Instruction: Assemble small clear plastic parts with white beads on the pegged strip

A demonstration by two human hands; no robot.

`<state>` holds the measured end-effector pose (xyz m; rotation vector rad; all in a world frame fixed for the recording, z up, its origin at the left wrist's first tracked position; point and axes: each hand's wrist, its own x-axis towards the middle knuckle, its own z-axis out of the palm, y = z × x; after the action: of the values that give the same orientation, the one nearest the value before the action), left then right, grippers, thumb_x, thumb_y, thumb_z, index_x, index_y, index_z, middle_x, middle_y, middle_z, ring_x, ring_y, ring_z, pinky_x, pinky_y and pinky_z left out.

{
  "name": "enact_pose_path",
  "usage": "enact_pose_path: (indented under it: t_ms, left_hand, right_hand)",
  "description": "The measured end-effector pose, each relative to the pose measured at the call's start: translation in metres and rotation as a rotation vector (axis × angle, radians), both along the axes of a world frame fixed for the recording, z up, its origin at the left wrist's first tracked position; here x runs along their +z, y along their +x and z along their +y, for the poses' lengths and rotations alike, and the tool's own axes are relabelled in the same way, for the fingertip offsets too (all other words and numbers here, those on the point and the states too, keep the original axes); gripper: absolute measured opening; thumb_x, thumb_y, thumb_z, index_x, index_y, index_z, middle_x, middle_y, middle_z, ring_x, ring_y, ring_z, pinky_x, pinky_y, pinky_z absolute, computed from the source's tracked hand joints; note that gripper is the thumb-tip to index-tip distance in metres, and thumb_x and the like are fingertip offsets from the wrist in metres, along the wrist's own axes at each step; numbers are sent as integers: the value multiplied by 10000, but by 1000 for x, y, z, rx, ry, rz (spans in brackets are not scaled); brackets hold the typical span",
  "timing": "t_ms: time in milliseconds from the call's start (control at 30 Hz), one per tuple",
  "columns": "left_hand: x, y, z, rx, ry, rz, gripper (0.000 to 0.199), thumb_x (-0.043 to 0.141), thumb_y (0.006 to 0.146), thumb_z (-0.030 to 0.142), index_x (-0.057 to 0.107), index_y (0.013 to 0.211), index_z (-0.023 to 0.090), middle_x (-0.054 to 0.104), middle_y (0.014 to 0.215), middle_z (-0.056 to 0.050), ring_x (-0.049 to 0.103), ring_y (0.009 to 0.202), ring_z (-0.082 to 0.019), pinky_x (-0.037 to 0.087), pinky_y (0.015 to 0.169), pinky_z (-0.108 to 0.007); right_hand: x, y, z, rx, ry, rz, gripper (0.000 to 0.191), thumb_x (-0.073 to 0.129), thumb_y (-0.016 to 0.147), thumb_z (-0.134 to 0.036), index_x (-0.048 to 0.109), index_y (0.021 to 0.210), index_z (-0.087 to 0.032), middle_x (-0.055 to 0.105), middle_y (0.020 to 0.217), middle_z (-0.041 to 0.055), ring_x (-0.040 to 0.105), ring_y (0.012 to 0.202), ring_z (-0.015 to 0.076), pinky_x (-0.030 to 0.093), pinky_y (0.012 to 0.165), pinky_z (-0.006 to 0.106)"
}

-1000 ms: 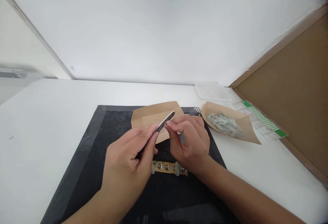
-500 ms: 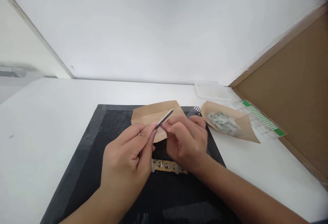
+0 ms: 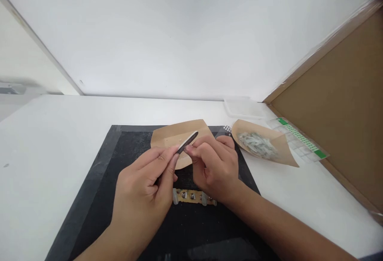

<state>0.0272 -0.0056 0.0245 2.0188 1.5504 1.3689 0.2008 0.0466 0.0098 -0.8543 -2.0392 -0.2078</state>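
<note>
A thin dark strip with a pale edge (image 3: 188, 141) slants up to the right, pinched between the thumb and fingers of my left hand (image 3: 146, 177). My right hand (image 3: 215, 165) is curled closed beside the strip, its fingertips close to the strip's lower side; whatever they pinch is too small to make out. Beneath both hands lies a yellowish strip with shiny round pieces and grey tabs (image 3: 192, 196), on a black mat (image 3: 179, 233). Behind the hands a brown paper (image 3: 179, 128) lies partly hidden.
Right of the mat, a brown paper tray (image 3: 285, 153) holds many pale, thin pieces (image 3: 257, 144). A clear sheet with a green band (image 3: 302, 137) lies beyond it, near a brown panel (image 3: 335, 85). A translucent tray (image 3: 242, 107) stands at the back.
The whole view has shifted slightly, with the table items a little lower and further left. Both hands keep their positions around the dark strip, whose tilt has changed slightly.
</note>
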Motion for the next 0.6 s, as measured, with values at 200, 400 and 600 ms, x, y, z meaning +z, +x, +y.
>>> enact_pose_path:
  t_ms: [200, 400, 600]
  left_hand:
    - [0, -24, 19, 281, 18, 150, 213, 619, 1028, 310, 778, 1160, 258, 776, 838, 13, 738, 785, -184, 561, 745, -300]
    - [-11, -55, 38, 484, -91, 360, 259, 600, 1012, 354, 791, 1170, 279, 821, 930, -25, 753, 806, -262, 499, 616, -331]
    - [-26, -83, 48, 430, -136, 611, 194, 663, 938, 326, 840, 1012, 296, 826, 791, -55, 684, 539, -261, 361, 409, -270]
  right_hand:
    - [-3, 3, 0, 73, -65, 152, 196, 743, 950, -116, 596, 919, -241, 802, 838, -41, 777, 793, 141, 429, 738, 341]
    - [-5, 15, -1, -11, -156, 227, 128, 744, 958, -161, 651, 983, -244, 815, 882, -10, 786, 823, 184, 490, 768, 356]
    - [-4, 24, -3, -49, -164, 243, 119, 757, 960, -213, 663, 1027, -242, 815, 916, 7, 743, 701, 161, 533, 740, 360]
